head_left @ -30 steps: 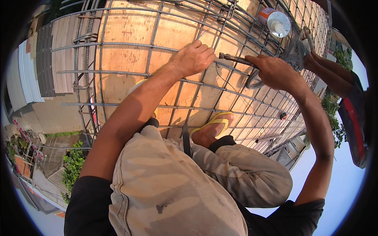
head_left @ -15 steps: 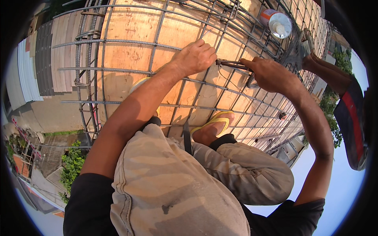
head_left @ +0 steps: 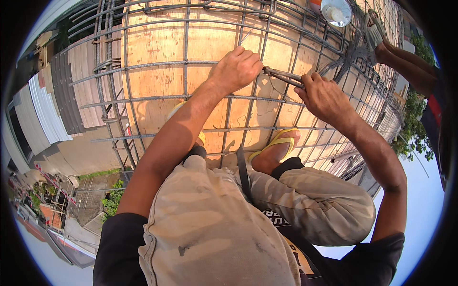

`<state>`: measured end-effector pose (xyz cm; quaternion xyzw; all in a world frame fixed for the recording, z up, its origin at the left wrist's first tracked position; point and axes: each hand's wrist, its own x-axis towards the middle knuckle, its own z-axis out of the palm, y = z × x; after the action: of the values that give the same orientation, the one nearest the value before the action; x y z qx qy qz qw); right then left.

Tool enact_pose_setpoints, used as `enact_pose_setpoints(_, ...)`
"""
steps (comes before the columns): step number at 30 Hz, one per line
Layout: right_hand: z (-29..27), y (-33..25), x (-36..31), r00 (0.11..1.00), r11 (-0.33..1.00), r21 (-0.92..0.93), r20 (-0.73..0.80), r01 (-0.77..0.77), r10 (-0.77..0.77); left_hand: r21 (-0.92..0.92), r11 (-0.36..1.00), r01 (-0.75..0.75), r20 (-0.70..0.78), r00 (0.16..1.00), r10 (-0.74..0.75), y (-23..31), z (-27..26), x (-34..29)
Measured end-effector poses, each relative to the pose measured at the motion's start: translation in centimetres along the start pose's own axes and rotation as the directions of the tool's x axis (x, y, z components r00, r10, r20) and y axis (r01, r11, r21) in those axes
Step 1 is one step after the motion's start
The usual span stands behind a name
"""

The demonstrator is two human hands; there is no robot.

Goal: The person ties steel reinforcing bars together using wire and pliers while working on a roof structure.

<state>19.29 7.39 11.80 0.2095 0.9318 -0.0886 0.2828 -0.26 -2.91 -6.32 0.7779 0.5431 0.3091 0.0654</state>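
Note:
My left hand [head_left: 237, 70] is closed over the steel rebar mesh [head_left: 206, 62], with a thin wire [head_left: 246, 37] poking out above its knuckles. What lies inside the fist is hidden. My right hand [head_left: 328, 98] grips the handle ends of dark metal pincers [head_left: 286, 76], held nearly level. Their jaws reach to just beside my left hand, near a bar crossing. A loose, thin wire curves below the jaws.
Plywood sheeting [head_left: 157, 78] lies under the mesh, and my sandalled foot [head_left: 275, 148] is among the bars. A white-mouthed tub [head_left: 336, 12] and a bundle of tie wire [head_left: 352, 56] sit far right, near another person's arm [head_left: 405, 59]. Rooftops [head_left: 50, 109] show below left.
My view has shifted, so the tub sits higher in it. My right hand has turned, its fingers now looser around the pincer handles. My left hand stays closed beside the jaws.

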Motion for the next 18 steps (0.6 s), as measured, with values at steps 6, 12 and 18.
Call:
enact_pose_setpoints(6, 0.2, 0.5, 0.5, 0.989, 0.991, 0.094, 0.124, -0.092, 0.08, -0.112, 0.99, 0.084, 0.005, 0.996, -0.084, -0.3, -0.2, 0.0)
enact_pose_setpoints(12, 1.0, -2.9, -0.2, 0.73, 0.241, 0.69, 0.657, -0.683, 0.189, -0.144, 0.984, 0.105, 0.119, 0.989, -0.088, -0.2, -0.9, 0.5)
enact_pose_setpoints(18, 3.2, -4.2, -1.5, 0.751, -0.825, 0.254, 0.599, -0.505, -0.276, -0.435, 0.894, -0.109, -0.058, 0.994, 0.093, 3.6, -2.7, 1.4)
